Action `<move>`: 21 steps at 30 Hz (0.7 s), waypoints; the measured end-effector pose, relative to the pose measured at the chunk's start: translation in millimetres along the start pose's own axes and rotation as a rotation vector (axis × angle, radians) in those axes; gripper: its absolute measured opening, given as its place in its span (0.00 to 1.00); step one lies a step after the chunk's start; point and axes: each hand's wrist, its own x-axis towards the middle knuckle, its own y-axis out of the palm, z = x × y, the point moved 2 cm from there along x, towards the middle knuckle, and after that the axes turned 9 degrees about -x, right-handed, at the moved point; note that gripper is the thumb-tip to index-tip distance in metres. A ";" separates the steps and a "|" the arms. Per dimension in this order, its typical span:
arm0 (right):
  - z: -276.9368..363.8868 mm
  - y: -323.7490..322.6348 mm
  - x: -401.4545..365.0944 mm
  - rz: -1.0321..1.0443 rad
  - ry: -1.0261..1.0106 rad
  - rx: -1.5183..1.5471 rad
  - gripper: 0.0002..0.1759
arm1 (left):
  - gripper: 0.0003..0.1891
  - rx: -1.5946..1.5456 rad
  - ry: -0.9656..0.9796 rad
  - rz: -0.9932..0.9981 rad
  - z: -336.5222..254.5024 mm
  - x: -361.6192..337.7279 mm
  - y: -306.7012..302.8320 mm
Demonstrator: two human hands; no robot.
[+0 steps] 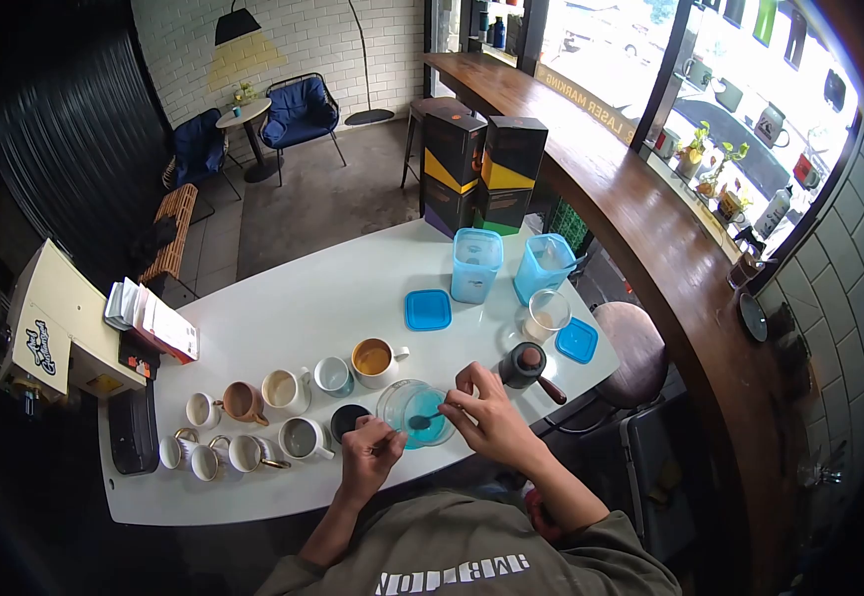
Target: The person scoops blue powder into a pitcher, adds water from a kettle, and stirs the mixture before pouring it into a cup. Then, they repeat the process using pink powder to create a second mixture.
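My right hand (491, 417) pinches the handle of a small dark spoon (420, 422). The spoon's bowl end hangs over a clear round container (386, 399) with something light blue (432, 433) in it. At the container's left side, my left hand (372, 457) is closed with its fingertips right by the rim; what they hold, if anything, is hidden. A dark cup (345, 421) stands just behind the left hand. Beyond the container is a white mug (377, 363) with an orange-brown inside. To the right stands a dark, round-topped vessel with a wooden handle (551, 389).
Several mugs (286, 391) line the white table (293, 288) at left. Two blue tubs (477, 278), their blue lids (428, 310) and a clear cup (549, 312) stand toward the back right. Black boxes (454, 149) rise at the far edge; a wooden counter (640, 189) curves along the right.
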 end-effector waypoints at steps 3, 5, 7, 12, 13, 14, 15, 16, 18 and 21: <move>-0.6 0.8 -0.1 0.009 0.004 0.002 0.07 | 0.14 0.009 0.003 -0.006 1.8 -0.7 0.1; -1.6 3.6 -0.1 0.032 0.005 0.089 0.07 | 0.14 0.015 -0.002 -0.012 1.5 -1.4 -0.9; -3.2 2.4 0.5 -0.016 0.013 0.013 0.08 | 0.14 0.008 0.012 -0.007 -0.4 -0.8 -1.0; 0.7 -0.6 2.1 0.012 -0.028 0.006 0.08 | 0.14 -0.005 0.016 -0.030 -3.9 0.7 0.8; 0.2 0.0 0.7 -0.040 -0.009 0.059 0.08 | 0.14 -0.017 0.029 -0.030 -6.3 0.2 1.0; 0.4 -1.5 0.3 -0.040 -0.010 0.062 0.08 | 0.14 -0.014 0.028 -0.030 -5.6 -1.7 0.8; -0.2 -4.4 0.6 -0.022 -0.016 0.001 0.08 | 0.15 -0.012 0.015 -0.021 -3.5 -2.6 0.7; -1.2 -6.4 1.1 -0.006 -0.021 -0.060 0.08 | 0.15 -0.009 0.004 -0.010 -2.5 -1.8 0.2; -3.2 -7.4 -0.8 -0.014 0.000 0.010 0.08 | 0.15 -0.003 0.015 0.002 -6.4 -0.4 0.0; -3.0 -9.4 -1.6 -0.012 0.035 0.045 0.08 | 0.15 -0.012 0.028 -0.003 -7.0 -0.9 -0.1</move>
